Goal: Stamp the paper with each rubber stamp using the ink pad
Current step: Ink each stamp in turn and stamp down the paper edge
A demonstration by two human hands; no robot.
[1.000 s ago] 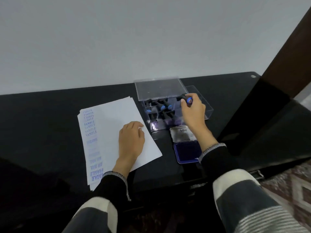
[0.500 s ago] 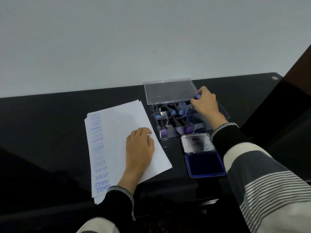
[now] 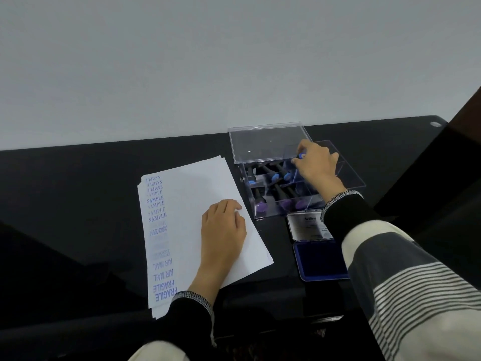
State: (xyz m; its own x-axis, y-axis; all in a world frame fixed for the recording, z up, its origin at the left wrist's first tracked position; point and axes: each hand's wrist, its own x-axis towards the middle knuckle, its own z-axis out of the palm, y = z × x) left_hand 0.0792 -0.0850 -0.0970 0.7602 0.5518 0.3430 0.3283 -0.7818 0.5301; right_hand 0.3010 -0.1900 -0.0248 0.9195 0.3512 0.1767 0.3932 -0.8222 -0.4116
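Observation:
A stack of white paper (image 3: 192,194) lies on the black table, with blue stamped words down its left edge. My left hand (image 3: 223,227) rests flat on the paper's right part. A clear plastic box (image 3: 348,175) with its lid (image 3: 265,144) raised holds several black-handled rubber stamps (image 3: 278,175) in compartments. My right hand (image 3: 316,165) reaches into the box's back right compartment and pinches a stamp with a blue end (image 3: 302,155). The open ink pad (image 3: 320,261) with its blue pad lies in front of the box, its lid (image 3: 307,225) folded back.
The black table (image 3: 78,204) stands against a pale wall. A dark wooden panel (image 3: 466,110) rises at the far right. A round hole (image 3: 436,124) sits in the table's back right corner.
My right hand has carried the blue-ended stamp from above the box's middle to its back right compartment. My left hand stays on the paper. The camera shifted.

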